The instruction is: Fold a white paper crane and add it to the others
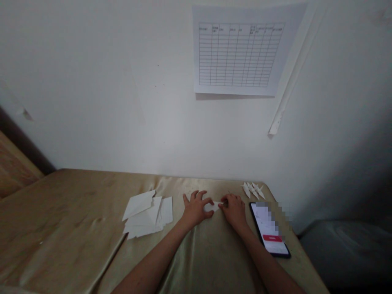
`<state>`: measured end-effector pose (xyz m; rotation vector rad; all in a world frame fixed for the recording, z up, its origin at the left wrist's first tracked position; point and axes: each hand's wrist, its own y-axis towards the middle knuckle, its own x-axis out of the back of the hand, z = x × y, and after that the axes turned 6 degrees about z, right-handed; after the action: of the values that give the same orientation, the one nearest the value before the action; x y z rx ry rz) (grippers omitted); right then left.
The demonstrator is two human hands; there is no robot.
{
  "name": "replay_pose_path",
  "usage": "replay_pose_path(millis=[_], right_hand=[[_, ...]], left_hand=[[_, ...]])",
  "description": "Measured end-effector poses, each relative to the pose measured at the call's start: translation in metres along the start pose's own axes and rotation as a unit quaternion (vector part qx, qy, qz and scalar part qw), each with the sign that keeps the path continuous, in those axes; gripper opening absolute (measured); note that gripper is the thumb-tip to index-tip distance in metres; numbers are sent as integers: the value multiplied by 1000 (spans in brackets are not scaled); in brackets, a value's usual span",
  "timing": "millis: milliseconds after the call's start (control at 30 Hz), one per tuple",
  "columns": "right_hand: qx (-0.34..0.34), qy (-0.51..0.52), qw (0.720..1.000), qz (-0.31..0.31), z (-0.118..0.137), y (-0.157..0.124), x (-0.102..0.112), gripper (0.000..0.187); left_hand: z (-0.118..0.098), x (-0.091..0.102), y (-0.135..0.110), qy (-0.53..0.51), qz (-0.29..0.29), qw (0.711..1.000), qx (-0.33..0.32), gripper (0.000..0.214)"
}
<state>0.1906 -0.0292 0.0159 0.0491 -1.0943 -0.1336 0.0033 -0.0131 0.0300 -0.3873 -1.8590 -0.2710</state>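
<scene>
A small white piece of paper (214, 206) lies on the tan satin tablecloth (76, 212), held from both sides. My left hand (196, 209) presses its left end, with the other fingers spread on the cloth. My right hand (233, 209) is curled, its fingertips pinched on the paper's right end. Most of the paper is hidden between the two hands.
A loose stack of white paper sheets (147, 214) lies left of my hands. Several folded white paper figures (252, 190) sit by the far right corner. A phone (269, 234) with a lit screen lies at the right. A printed table sheet (241, 51) hangs on the wall.
</scene>
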Motion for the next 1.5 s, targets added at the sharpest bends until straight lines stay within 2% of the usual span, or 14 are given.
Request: replay_pose_path(millis=[267,533,767,967,1333,1500], right_hand=[[-7,-14,1000,6,-4,5,2,18],[-7,-48,999,-14,-2,3,0,24],[-10,-66,998,-20,-5,3,-1,28],[6,-73,997,-12,-4,1,3,25],[9,-52,999,7,-3,1,5,18],[11,-34,999,21,-4,1,4,25]], left_hand=[[0,0,0,-13,0,1000,0,36],[3,0,0,-14,10,1000,-6,37],[-1,-5,-2,-1,-12,1000,-23,34],[4,0,-1,-3,-1,1000,-11,22],[8,6,-1,2,29,1000,1,33],[8,5,0,0,24,1000,-3,33]])
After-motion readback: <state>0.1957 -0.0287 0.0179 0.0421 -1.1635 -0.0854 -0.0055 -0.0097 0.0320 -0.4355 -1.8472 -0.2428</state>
